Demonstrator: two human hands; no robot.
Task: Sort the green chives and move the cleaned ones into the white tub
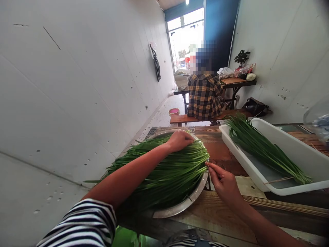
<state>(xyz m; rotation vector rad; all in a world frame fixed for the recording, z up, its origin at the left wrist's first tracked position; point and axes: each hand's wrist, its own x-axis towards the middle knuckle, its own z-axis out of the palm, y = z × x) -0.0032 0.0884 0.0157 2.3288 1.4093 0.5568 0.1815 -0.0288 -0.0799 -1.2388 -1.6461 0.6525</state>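
A thick heap of garlic chives (159, 171) lies in a round metal basin (177, 212), leaves to the left, pale stem ends over the right rim. Across the heap reaches my left hand (180, 140), its fingers closed on chive stems at the far side. My right hand (223, 181) is pinched beside the nearer stem ends, at the basin's right rim. Between its thumb and forefinger shows the end of what looks like a thin brown stick; most of it is hidden.
Right of the basin, a white tray (257, 185) holds more chives (267, 147) and a thin skewer (279, 180). Several long thin sticks (288, 208) lie along the wooden table (218, 212). Beyond, a person in a plaid shirt (204, 96) sits on a bench (180, 119). A wall (64, 85) stands close on the left.
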